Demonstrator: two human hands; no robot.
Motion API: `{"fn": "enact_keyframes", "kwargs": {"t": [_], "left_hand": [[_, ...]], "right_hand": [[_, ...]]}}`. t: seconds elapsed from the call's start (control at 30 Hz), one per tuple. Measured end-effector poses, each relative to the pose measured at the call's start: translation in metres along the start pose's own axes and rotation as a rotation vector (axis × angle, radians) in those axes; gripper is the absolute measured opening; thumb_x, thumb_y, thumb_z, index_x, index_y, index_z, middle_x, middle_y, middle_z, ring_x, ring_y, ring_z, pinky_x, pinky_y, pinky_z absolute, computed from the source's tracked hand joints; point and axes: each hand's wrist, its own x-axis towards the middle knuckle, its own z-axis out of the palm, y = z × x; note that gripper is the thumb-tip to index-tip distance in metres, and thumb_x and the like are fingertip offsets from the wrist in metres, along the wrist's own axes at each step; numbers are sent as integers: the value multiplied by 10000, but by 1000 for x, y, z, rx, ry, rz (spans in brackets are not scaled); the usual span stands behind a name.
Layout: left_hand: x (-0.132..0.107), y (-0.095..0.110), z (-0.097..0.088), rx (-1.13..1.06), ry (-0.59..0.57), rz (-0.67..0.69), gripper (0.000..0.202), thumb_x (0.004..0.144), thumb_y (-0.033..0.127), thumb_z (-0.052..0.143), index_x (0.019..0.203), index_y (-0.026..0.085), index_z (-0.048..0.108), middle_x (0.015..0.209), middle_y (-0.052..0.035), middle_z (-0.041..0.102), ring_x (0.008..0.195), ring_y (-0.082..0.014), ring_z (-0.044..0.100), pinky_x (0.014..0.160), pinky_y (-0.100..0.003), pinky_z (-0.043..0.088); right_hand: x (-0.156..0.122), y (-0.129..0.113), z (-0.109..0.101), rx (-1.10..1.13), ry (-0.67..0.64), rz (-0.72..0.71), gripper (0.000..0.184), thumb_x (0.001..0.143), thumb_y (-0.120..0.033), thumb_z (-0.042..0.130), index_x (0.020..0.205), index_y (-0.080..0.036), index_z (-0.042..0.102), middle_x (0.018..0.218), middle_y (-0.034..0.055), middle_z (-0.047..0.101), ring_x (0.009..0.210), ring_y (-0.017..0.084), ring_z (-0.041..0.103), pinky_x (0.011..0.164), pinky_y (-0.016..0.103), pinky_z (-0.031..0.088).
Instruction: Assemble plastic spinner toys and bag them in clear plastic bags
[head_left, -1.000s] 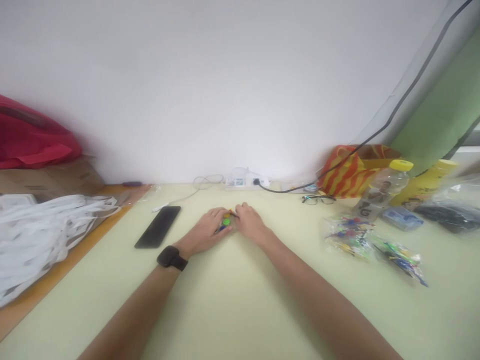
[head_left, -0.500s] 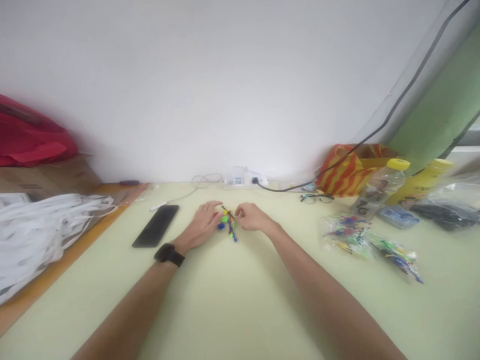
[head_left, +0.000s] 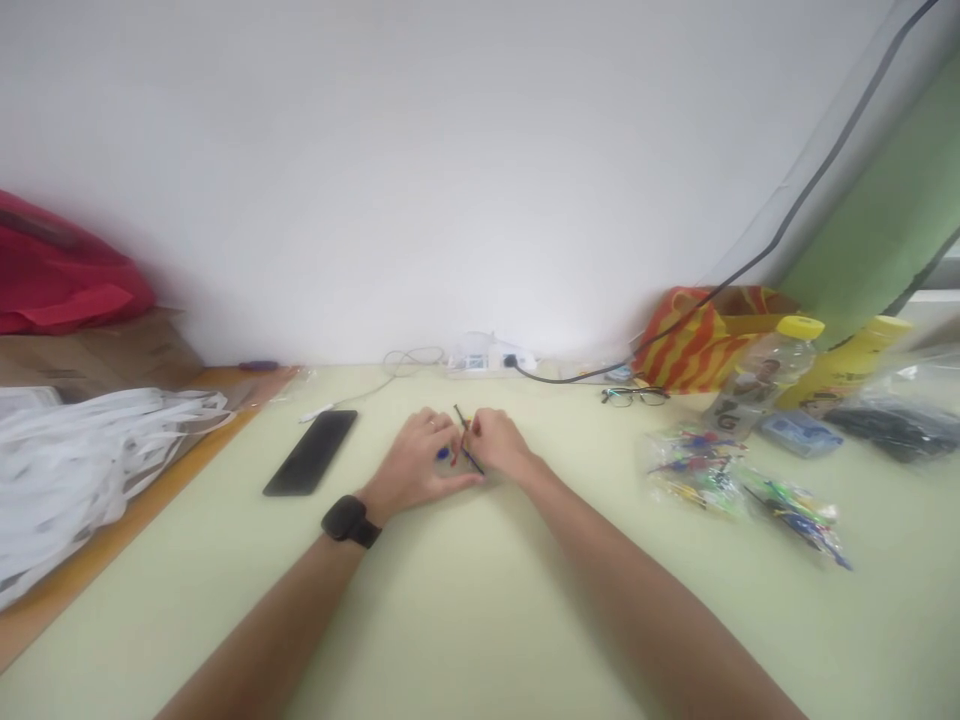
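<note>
My left hand (head_left: 420,462) rests on the table, its thumb stretched toward the right and its fingers curved over small coloured plastic pieces. Between thumb and fingers show a blue round piece (head_left: 443,453) and a bit of red. My right hand (head_left: 498,440) is close beside it, fingers pinched together at the pile. A thin dark stick (head_left: 472,461) slants past the right fingertips; whether they grip it cannot be told. Most of the pile is hidden by my hands. On my left wrist sits a black watch (head_left: 346,518).
A black phone (head_left: 310,453) lies left of my hands, and white straps (head_left: 97,460) are heaped farther left. Bags of coloured pieces (head_left: 795,515), a bottle (head_left: 772,375) and glasses (head_left: 634,396) stand or lie at right. A power strip (head_left: 480,360) is by the wall.
My left hand has moved right and closer over the pieces, its thumb now reaching toward my right hand. The pile, plainly seen before, is now mostly covered.
</note>
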Motion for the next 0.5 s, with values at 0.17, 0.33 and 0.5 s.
{"fn": "enact_keyframes", "kwargs": {"t": [0.17, 0.33, 0.5], "left_hand": [[1, 11, 4, 35, -56, 33, 392, 840, 634, 680, 853, 244, 652, 822, -73, 644, 870, -281, 538, 816, -439, 437], [-2, 3, 3, 76, 9, -17, 292, 922, 527, 611, 873, 241, 643, 861, -72, 662, 855, -273, 545, 805, -437, 435], [-9, -21, 4, 51, 158, -167, 177, 966, 386, 545, 974, 229, 625, 1006, -76, 664, 978, -282, 557, 918, -451, 438]], "right_hand": [[1, 0, -10, 1, 1, 5, 165, 941, -249, 561, 914, -165, 700, 968, 138, 754, 858, 216, 704, 685, 271, 454], [3, 3, -35, -40, 12, 57, 141, 891, -245, 607, 933, -152, 704, 990, 208, 746, 924, 304, 714, 708, 335, 481], [-6, 8, -48, -56, -184, 59, 91, 720, -202, 767, 753, -183, 684, 691, 136, 720, 661, 280, 701, 585, 330, 467]]}}
